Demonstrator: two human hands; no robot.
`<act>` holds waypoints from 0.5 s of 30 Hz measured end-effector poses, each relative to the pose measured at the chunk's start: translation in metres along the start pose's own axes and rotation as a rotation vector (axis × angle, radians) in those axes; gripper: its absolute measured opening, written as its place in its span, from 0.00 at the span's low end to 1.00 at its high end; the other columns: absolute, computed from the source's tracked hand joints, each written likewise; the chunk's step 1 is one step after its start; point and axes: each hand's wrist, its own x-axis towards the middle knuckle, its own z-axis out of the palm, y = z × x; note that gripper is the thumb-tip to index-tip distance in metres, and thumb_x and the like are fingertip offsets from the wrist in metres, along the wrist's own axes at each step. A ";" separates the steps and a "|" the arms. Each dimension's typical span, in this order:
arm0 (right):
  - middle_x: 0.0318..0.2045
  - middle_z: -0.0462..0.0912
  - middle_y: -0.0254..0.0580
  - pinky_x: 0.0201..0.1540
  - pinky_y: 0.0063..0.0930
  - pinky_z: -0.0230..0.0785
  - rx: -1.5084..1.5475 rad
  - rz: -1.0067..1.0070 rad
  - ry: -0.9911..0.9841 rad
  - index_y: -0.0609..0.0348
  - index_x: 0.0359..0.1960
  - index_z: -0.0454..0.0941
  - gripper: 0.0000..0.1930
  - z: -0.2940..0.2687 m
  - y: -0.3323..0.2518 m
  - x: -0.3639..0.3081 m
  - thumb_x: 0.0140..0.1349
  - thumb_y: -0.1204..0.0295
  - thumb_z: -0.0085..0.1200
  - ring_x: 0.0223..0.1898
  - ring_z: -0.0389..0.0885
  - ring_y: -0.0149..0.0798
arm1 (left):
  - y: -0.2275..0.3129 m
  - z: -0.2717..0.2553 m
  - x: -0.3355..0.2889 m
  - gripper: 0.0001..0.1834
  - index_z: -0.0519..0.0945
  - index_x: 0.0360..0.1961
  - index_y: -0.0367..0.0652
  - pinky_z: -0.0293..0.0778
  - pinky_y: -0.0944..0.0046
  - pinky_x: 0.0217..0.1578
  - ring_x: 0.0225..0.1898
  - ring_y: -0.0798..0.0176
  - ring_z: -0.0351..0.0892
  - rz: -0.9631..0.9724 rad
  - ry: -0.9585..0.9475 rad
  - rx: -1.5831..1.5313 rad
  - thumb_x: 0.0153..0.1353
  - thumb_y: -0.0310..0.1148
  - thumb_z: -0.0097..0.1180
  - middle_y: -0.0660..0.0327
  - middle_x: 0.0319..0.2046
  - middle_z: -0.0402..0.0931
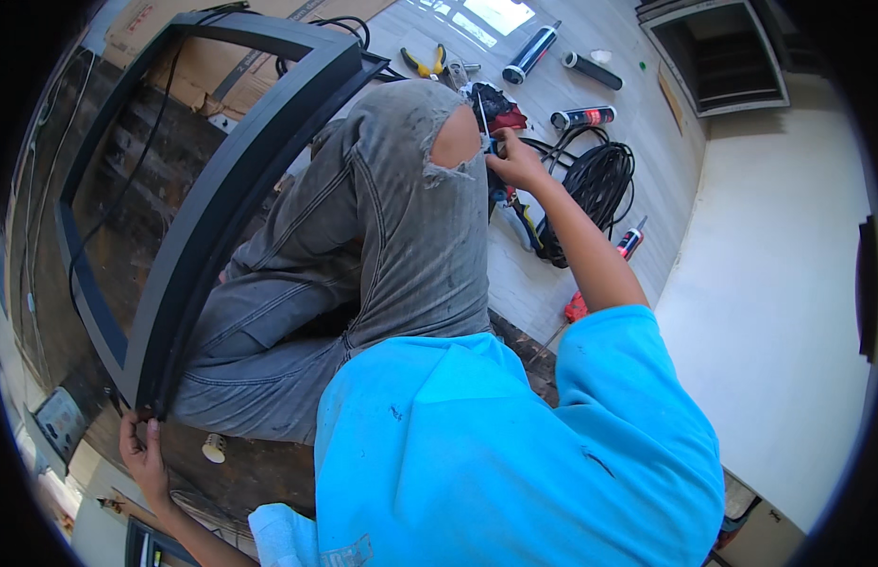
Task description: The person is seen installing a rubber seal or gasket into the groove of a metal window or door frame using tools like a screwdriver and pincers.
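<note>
A dark grey rectangular frame (204,203) leans upright on its edge across my left side, beside my bent legs. My left hand (146,463) pinches its lower corner, fingers closed on the edge. A thin black cord (141,156) hangs across the frame's opening. Beyond my raised knee, my right hand (520,163) is closed round a slim tool with a blue handle (493,147) and a thin pale shaft, apparently a screwdriver. My fingers partly cover it. Just past it lies a dark and red bundle (498,106). Yellow-and-black handled pliers (426,64) rest farther off.
A coil of black cable (595,180) lies right of my right forearm. Several sealant tubes (531,52) are scattered on the light floor. Flattened cardboard (188,80) lies behind the frame. A dark open box-like frame (717,57) stands at the far right by a white wall (774,274).
</note>
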 end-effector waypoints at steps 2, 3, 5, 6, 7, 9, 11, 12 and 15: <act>0.47 0.86 0.55 0.49 0.41 0.77 0.399 -0.090 0.050 0.56 0.66 0.68 0.34 -0.009 -0.002 -0.028 0.63 0.52 0.63 0.46 0.87 0.50 | 0.006 -0.014 -0.007 0.10 0.80 0.48 0.34 0.69 0.62 0.57 0.52 0.62 0.77 -0.070 -0.015 0.022 0.72 0.31 0.58 0.56 0.48 0.81; 0.45 0.86 0.51 0.45 0.35 0.77 0.328 -0.044 0.163 0.57 0.65 0.69 0.34 -0.006 -0.003 -0.045 0.63 0.53 0.64 0.40 0.87 0.45 | 0.002 -0.023 -0.009 0.12 0.81 0.49 0.34 0.70 0.61 0.58 0.53 0.60 0.77 -0.092 -0.032 0.105 0.71 0.32 0.59 0.55 0.49 0.81; 0.54 0.82 0.59 0.55 0.44 0.76 0.296 0.078 0.224 0.57 0.65 0.69 0.35 0.017 0.023 -0.076 0.62 0.52 0.66 0.52 0.85 0.54 | -0.023 -0.041 -0.018 0.18 0.81 0.53 0.34 0.70 0.57 0.60 0.57 0.56 0.78 -0.136 -0.007 0.310 0.69 0.36 0.64 0.52 0.53 0.81; 0.58 0.79 0.59 0.60 0.44 0.74 0.205 0.043 0.229 0.59 0.67 0.68 0.37 0.015 0.043 -0.098 0.61 0.54 0.67 0.57 0.82 0.56 | -0.012 -0.030 -0.002 0.21 0.81 0.54 0.33 0.70 0.56 0.61 0.58 0.53 0.78 -0.171 -0.046 0.303 0.67 0.38 0.67 0.50 0.54 0.80; 0.60 0.77 0.59 0.62 0.44 0.72 0.233 0.058 0.218 0.61 0.67 0.68 0.36 0.023 0.060 -0.113 0.60 0.58 0.67 0.60 0.79 0.57 | -0.002 -0.020 0.008 0.22 0.81 0.54 0.34 0.70 0.56 0.61 0.58 0.53 0.78 -0.179 -0.021 0.351 0.66 0.39 0.68 0.50 0.54 0.80; 0.59 0.77 0.57 0.63 0.43 0.70 0.225 0.088 0.216 0.61 0.64 0.70 0.32 0.044 0.080 -0.118 0.61 0.61 0.66 0.60 0.78 0.54 | 0.004 -0.030 0.015 0.19 0.82 0.50 0.36 0.72 0.56 0.58 0.54 0.50 0.79 -0.104 -0.045 0.379 0.64 0.37 0.68 0.51 0.50 0.81; 0.55 0.81 0.53 0.60 0.39 0.71 0.311 0.019 0.303 0.64 0.60 0.74 0.26 0.045 0.059 -0.111 0.63 0.65 0.64 0.57 0.80 0.46 | 0.054 -0.017 0.013 0.14 0.83 0.46 0.37 0.73 0.53 0.52 0.50 0.46 0.78 0.028 -0.197 0.583 0.62 0.34 0.67 0.52 0.44 0.81; 0.53 0.82 0.50 0.58 0.36 0.72 0.446 -0.009 0.364 0.65 0.58 0.75 0.22 0.036 0.051 -0.101 0.65 0.68 0.62 0.55 0.81 0.42 | 0.077 -0.011 0.010 0.14 0.83 0.46 0.37 0.73 0.53 0.52 0.50 0.46 0.78 0.026 -0.191 0.585 0.62 0.34 0.67 0.52 0.44 0.81; 0.47 0.85 0.42 0.54 0.27 0.74 0.778 -0.249 0.468 0.67 0.55 0.77 0.13 -0.024 0.000 -0.066 0.71 0.76 0.56 0.49 0.82 0.33 | 0.145 0.013 0.005 0.10 0.83 0.42 0.39 0.73 0.51 0.46 0.45 0.44 0.78 0.141 -0.088 0.853 0.62 0.31 0.65 0.52 0.41 0.80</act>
